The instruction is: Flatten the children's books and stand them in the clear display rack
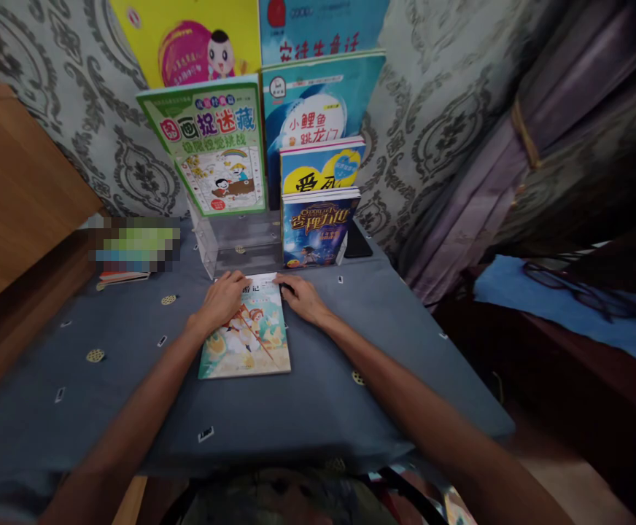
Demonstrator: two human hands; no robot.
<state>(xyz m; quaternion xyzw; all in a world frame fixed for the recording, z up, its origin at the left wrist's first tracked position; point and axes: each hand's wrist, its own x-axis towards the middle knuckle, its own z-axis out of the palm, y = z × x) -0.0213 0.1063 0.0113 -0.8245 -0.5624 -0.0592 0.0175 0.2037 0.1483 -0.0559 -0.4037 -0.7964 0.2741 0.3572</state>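
A book (249,339) with a pale green and orange illustrated cover lies flat on the cloth-covered table, just in front of a clear acrylic stand (241,257). My left hand (225,297) is closed on the book's upper left side, its fingers covering part of the title. At the upper right corner, my right hand (303,299) grips the edge with curled fingers. The stand carries several upright books, among them a green-bordered picture book (216,157) on the left and a dark blue book (318,230) at the front right.
A blurred, pixelated stack (132,248) lies at the table's left, by a wooden panel (22,189). Behind the stand's right side rests a dark flat object (358,243). Glasses (586,292) sit on a blue cloth (515,288) off to the right. Patterned curtains hang behind.
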